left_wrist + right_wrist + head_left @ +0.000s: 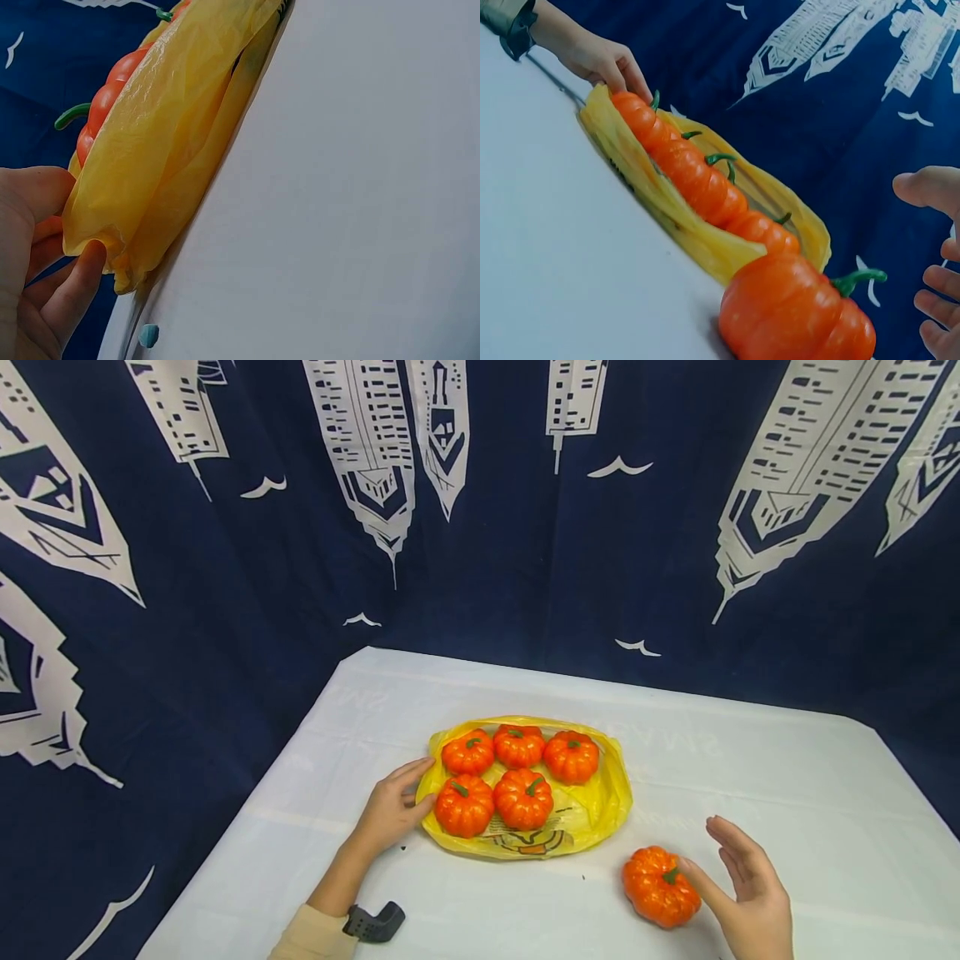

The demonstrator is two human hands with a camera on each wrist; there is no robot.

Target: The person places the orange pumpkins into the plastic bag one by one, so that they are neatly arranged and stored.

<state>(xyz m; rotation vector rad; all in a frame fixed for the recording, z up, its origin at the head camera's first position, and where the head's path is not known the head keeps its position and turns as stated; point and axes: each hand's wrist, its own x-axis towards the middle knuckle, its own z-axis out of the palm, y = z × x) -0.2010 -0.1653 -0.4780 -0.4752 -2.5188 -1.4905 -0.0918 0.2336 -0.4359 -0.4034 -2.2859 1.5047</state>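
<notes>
A yellow plastic bag, its mouth spread wide, lies on the table with several small orange pumpkins inside. My left hand touches the bag's left end, thumb and fingers spread apart along the rim. In the left wrist view its fingertips rest against the yellow plastic. To the right of the bag sits a single orange pumpkin with a green stem. Beside it is my right hand, thumb and fingers apart and nothing in its grasp. The right wrist view shows a gap between that hand and the pumpkin.
A white cloth covers the table. Behind it hangs a dark blue curtain printed with white buildings and birds. On the left wrist is a black band. A small bluish object shows near the table edge in the left wrist view.
</notes>
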